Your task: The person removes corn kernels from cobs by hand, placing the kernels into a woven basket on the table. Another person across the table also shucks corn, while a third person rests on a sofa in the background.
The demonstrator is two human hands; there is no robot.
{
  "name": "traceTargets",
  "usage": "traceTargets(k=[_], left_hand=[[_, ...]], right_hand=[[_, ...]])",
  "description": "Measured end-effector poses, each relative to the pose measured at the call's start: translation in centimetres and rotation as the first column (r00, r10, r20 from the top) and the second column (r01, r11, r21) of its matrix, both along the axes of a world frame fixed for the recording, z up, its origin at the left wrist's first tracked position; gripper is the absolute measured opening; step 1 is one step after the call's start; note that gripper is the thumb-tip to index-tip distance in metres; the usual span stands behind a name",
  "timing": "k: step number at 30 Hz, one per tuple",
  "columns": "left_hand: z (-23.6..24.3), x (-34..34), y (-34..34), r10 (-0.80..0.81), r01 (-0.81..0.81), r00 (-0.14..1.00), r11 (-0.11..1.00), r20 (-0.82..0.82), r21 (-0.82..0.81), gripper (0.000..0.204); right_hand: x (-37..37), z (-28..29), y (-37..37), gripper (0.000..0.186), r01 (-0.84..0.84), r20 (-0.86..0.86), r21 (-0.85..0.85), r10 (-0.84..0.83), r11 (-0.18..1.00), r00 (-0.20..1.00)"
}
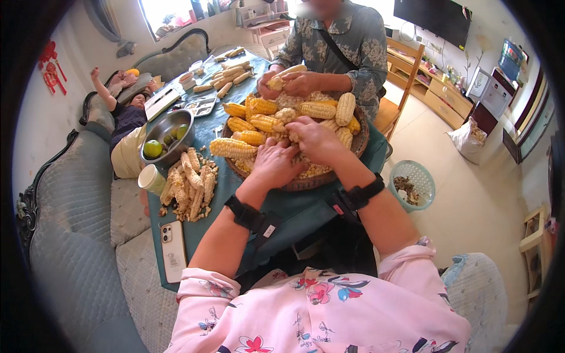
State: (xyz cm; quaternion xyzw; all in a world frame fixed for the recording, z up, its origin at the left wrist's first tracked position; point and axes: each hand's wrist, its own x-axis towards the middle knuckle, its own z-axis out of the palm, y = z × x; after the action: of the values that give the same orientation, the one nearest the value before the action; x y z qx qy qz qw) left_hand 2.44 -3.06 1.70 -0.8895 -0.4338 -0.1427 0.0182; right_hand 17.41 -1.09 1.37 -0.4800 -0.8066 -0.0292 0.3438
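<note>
Head view: both hands work best, I judge, low inside the basket [297, 185], so loose kernels stay within its rim. The left hand [275, 162] reaches flat-fingered into the heap and the right hand [319, 142] curls beside it, though I cannot tell how far either is closed or on what. The corn [233, 148], piled in that basket, looks plump, yellow to cream, tightly rowed.
</note>
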Motion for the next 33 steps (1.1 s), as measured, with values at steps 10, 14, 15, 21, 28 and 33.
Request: traceTargets(k=[10,14,15,21,28,33], left_hand=[[0.0,-2.8,1.0,0.02,-0.019,0.999,1.0,-0.048,0.02,0.025],[-1.6,-3.0,2.0,0.012,-0.008,0.999,0.996,-0.052,0.084,0.017],[-1.4,-2.8,2.0,0.018,-0.013,0.999,0.995,-0.051,0.1,0.016],[-1.6,0.4,2.7,0.006,-0.018,0.998,0.984,0.065,0.179,0.017],[-0.5,4.4,3.6,0.033,-0.03,0.999,0.996,-0.032,0.08,0.029],[0.1,5.7,3.9,0.13,-0.121,0.982,0.99,-0.133,0.074,0.048]], right_hand=[[1.6,1.4,2.5,0.025,-0.049,0.016,-0.059,0.05,0.997,0.999],[3.0,2.3,1.5,0.023,-0.115,-0.553,-0.257,-0.049,0.96,0.832],[3.2,2.4,1.3,0.022,-0.163,-0.677,-0.302,-0.09,0.939,0.731],[3.7,3.1,-1.3,0.019,-0.19,-0.894,-0.273,-0.175,0.943,0.413],[5.0,0.3,-2.0,0.02,-0.03,-0.891,-0.054,-0.035,0.998,0.452],[5.4,-1.7,-1.4,0.021,0.074,-0.839,0.052,0.004,0.996,0.544]])
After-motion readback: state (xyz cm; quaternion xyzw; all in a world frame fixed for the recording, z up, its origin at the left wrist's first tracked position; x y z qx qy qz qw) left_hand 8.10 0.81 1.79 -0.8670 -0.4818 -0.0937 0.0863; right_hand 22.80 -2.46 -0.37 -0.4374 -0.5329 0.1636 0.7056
